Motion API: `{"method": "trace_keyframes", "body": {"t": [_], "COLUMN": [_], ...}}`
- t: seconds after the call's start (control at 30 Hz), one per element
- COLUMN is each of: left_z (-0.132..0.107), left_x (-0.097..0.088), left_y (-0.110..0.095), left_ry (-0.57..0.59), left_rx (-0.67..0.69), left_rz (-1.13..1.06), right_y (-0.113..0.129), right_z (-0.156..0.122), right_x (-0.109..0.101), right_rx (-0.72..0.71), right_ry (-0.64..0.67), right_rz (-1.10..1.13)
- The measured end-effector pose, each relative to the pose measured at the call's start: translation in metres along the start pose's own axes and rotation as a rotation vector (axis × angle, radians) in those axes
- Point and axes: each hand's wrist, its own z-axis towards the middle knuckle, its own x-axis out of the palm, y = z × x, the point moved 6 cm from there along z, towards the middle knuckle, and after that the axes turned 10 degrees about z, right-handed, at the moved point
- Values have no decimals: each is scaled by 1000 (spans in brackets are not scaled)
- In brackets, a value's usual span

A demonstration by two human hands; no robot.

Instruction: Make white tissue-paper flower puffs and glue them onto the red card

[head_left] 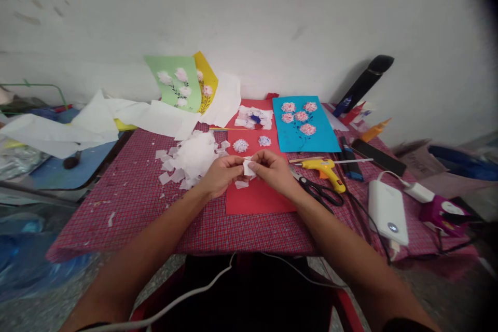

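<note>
Left hand (221, 175) and right hand (274, 171): fingers (259, 155) closed, pinching small white paper piece (248, 168) above red card (257, 197).

The left forearm (148, 233) and right forearm (338, 238) enter from the lower left and lower right corners of the frame, both bare, and converge toward the centre. Each wrist is angled inward. The left hand (221, 176) and right hand (274, 171) sit side by side just below frame centre, backs upward, fingers curled. The left fingertips (243, 162) and right fingertips (253, 158) are closed in a two-handed pinch, held close together.
</note>
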Motion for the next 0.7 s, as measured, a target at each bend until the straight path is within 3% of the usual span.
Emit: {"method": "trace_keyframes", "body": {"t": [0.3, 0.7], "left_z": [1, 0], "left_x": [0, 0], "left_y": [2, 3], "left_ry": [1, -18], "left_rx": [-11, -38], "left_rz": [-76, -89], "right_y": [13, 16], "right_z": [-5, -7], "right_x": [3, 4], "right_rx": [-120, -147], "right_ry": [-78, -98], "right_rz": [-138, -197]}}
